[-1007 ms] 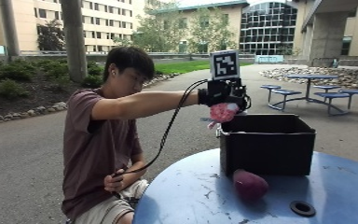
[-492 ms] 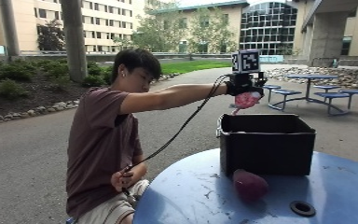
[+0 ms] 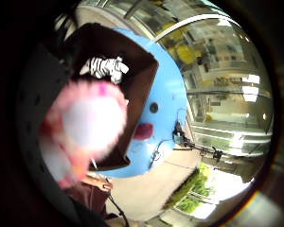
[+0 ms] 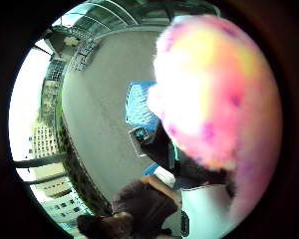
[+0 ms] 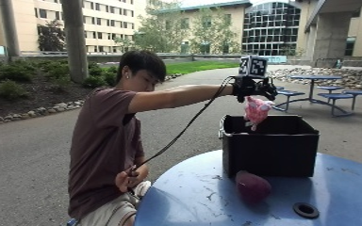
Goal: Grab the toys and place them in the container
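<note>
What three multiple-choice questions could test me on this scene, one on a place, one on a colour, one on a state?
1. Where is the fluffy pink plush toy?
A. above the black plastic bin
B. on the ground
C. under the table

2. What colour is the round table?
A. red
B. blue
C. white

3. What is the gloved right hand doing?
A. resting flat on the table
B. holding the pink toy
C. hanging empty

Answers: 1 A, the outside view shows the toy hanging over the open bin. 2 B, its top is blue. 3 B, the toy dangles from the hand.
</note>
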`<state>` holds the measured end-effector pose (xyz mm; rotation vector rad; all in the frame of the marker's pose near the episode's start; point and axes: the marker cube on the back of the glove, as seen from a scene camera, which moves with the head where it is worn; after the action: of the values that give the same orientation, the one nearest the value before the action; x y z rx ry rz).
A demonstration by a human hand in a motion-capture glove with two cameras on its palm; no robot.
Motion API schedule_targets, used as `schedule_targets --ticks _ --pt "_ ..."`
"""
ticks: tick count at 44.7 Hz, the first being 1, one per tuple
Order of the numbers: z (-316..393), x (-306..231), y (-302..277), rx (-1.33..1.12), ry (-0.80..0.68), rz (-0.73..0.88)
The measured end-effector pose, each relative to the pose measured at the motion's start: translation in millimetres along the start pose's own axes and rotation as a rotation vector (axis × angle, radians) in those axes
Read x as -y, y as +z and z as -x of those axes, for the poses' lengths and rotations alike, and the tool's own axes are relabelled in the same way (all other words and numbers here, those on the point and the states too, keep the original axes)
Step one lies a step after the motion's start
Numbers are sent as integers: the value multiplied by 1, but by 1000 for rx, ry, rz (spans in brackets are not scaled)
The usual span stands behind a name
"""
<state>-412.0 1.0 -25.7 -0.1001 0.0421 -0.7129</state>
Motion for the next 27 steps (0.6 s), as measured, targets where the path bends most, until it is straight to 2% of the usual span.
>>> schedule_targets --ticks 6,12,27 --pt "-19 -11 -6 74 -7 -19" --pt "-71 -37 -12 102 13 -14" --pt "-151 -80 -5 100 137 7"
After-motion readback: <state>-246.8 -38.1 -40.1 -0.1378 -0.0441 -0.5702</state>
